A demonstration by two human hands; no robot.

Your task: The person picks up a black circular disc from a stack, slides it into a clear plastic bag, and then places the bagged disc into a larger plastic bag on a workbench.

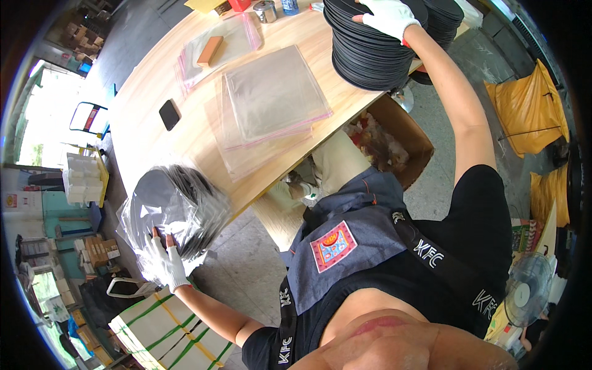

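Observation:
My left hand (pixel 165 262), in a white glove with bare fingertips, lies with fingers stretched out on the near side of a stack of black round discs in clear plastic bags (pixel 179 209). That stack sits at the table's near left corner. Far to the right, my right hand (pixel 388 18), gloved alike, rests on top of a tall pile of bare black discs (pixel 364 61). Its fingers are apart, and the top edge of the view cuts part of it off. Between the two piles, flat clear plastic bags (pixel 274 92) lie in a loose stack on the wooden table (pixel 142 117).
More bags (pixel 237 34) lie farther back under an orange-brown block (pixel 210 51). A black phone (pixel 169 115) lies at the left, a metal tin (pixel 265 12) at the back. Below the table stands a cardboard box (pixel 419 148); strapped white stacks (pixel 154 333) stand at lower left.

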